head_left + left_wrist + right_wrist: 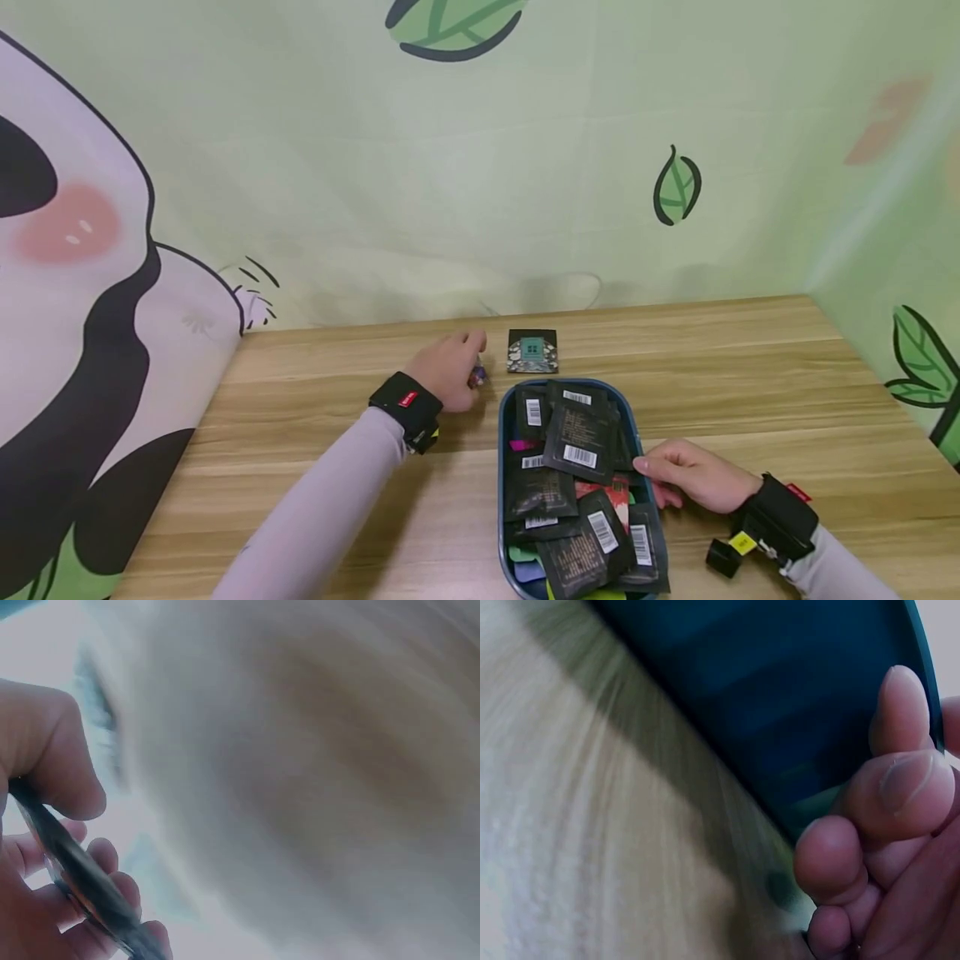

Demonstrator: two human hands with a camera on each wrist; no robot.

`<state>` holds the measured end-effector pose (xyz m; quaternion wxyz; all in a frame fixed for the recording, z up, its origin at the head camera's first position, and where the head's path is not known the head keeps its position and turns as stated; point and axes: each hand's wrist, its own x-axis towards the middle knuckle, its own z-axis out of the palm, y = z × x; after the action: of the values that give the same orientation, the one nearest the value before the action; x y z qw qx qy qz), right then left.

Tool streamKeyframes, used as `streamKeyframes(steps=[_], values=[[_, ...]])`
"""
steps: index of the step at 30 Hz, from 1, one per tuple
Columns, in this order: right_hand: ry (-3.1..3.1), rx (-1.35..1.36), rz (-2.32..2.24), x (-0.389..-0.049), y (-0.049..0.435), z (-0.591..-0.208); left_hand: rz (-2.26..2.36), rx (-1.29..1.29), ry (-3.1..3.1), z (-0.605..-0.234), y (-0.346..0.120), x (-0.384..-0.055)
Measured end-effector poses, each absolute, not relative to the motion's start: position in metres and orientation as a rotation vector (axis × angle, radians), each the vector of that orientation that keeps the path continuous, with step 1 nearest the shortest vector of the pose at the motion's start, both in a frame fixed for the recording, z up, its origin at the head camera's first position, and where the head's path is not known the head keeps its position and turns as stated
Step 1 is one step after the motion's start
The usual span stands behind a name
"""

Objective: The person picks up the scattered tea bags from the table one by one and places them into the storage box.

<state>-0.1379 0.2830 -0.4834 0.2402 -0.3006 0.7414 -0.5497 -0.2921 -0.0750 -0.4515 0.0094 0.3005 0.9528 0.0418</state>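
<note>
My left hand (450, 371) is over the back of the table, left of a flat packet (532, 351) with a teal label. Between its thumb and fingers it pinches a thin sachet (82, 877), seen nearly edge-on in the left wrist view. A dark blue plastic bin (504, 492) stands in front, heaped with black sachets (581, 442) bearing white barcodes. My right hand (697, 475) holds the bin's right rim, thumb on top. In the right wrist view, its curled fingers (904, 787) lie against the outer wall.
The wood-grain table (750, 375) meets a pale green printed cloth (525, 192) at the back and right. A large cartoon animal print (75, 333) covers the cloth on the left. Red and green packets show among the black sachets.
</note>
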Motion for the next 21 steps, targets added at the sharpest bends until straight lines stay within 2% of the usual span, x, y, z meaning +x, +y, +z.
streamKeyframes(steps=[10,21], values=[[2.042,-0.805,-1.506,-0.137,0.283,-0.483,0.101,1.309,2.885,-0.387,-0.02,-0.243],[1.982,-0.834,-1.544,-0.139,0.282,-0.483,0.048,1.598,2.728,-0.369,0.02,-0.195]])
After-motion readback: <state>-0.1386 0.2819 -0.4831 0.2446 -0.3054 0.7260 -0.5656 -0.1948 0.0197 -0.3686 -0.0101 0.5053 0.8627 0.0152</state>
